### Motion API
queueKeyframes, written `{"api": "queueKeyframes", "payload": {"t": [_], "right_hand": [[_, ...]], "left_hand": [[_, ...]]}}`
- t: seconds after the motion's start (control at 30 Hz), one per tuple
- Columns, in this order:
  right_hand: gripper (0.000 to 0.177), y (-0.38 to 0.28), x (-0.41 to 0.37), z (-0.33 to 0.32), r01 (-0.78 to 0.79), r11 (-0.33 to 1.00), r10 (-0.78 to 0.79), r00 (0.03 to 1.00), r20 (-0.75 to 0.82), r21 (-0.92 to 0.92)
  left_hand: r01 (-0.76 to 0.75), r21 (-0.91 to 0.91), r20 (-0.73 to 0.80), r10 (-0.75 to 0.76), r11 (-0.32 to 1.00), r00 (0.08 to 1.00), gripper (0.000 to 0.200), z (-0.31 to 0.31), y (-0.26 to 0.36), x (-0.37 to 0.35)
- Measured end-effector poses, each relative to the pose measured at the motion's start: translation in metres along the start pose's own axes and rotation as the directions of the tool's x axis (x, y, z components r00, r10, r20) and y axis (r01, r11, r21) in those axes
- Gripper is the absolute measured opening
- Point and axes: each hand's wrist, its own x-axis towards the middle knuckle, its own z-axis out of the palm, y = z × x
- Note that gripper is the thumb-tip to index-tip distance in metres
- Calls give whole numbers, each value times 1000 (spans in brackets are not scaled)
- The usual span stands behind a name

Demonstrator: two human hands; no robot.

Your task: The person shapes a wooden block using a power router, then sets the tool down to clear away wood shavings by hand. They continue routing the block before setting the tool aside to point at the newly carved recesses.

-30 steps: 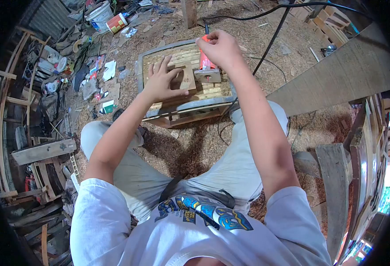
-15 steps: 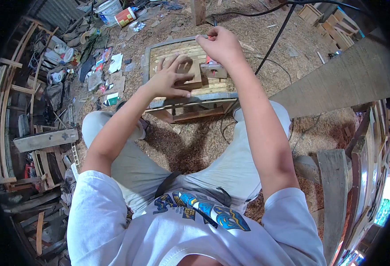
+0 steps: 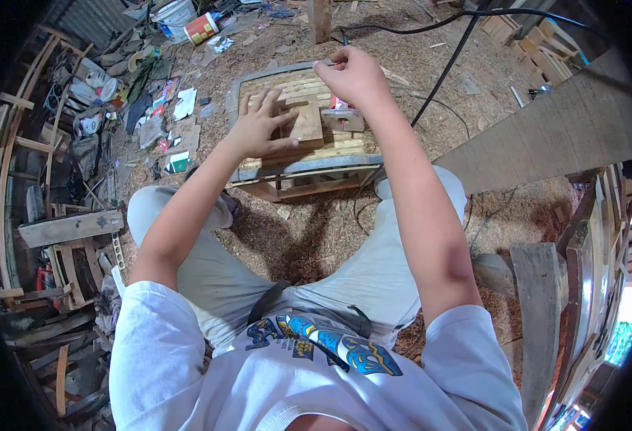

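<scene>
The small wooden block (image 3: pixel 306 121) lies flat on the slatted top of the low counter (image 3: pixel 309 167), with the base plate of the orange trimmer (image 3: pixel 342 116) right against its right edge.

The main risk, as I judge it, is the block shifting. Nothing clamps it, and only hand pressure holds it on slats that have gaps between them. If the tool catches, the block could skid or tip, and the fingertips resting on it are near the cutter. The black cable (image 3: pixel 445 61) runs off the far side across the sawdust-covered floor (image 3: pixel 309 230). A snag there could tug the trimmer off its line. Its bit is hidden under the base, so I cannot tell whether it is running.

The left hand (image 3: pixel 258 128) is spread open, fingers splayed. It presses down on the left part of the block and grips nothing. The right hand (image 3: pixel 352 75) is closed round the top of the trimmer body, just beyond the block. The block therefore sits between the two hands, under the left and beside the right.
</scene>
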Motion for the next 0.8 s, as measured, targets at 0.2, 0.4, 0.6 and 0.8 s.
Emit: {"api": "queueKeyframes", "payload": {"t": [0.2,0.4,0.6,0.8], "right_hand": [[57,-3,0,-5,-7,1000,7,1000,12,16],[57,-1,6,-11,-8,1000,8,999,-31,1],[59,-6,7,-12,-49,999,50,998,40,-23],[60,-9,3,-9,3,1000,-2,1000,31,-14]], "left_hand": [[3,33,59,-4,999,998,80,-17,8,-2],[-20,62,135,11,998,991,86,-17,10,-5],[-92,25,80,89,995,993,81,-23,14,-5],[8,-37,390,7,999,921,94,-67,9,-6]]}}
